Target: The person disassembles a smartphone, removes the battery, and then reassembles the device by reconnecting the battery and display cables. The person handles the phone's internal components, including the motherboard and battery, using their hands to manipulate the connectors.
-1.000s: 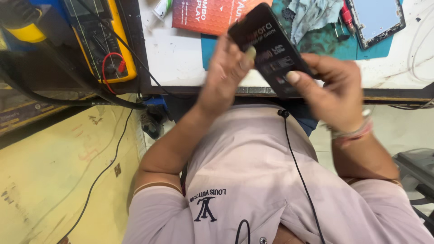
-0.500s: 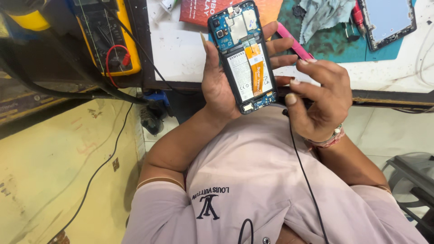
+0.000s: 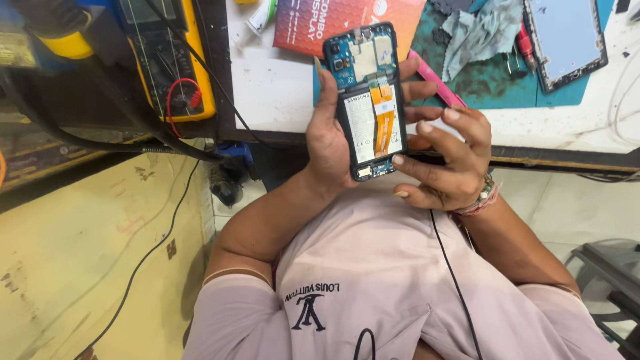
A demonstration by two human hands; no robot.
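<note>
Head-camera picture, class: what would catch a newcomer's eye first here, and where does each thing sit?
The opened phone at centre top stands out, its back off, showing a blue board, a pale battery and an orange ribbon. The left hand grips its edge while the right hand touches its other side, a pink tool behind. At upper left sits a yellow multimeter.

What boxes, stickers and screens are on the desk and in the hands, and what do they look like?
Flat box: red-orange, on desk behind the phone.
Meter: yellow, grey screen, desk's left edge.
Screen panel: pale blue, black-framed, top right on teal mat.
Battery label: white rectangle inside opened phone, in left hand.
</note>
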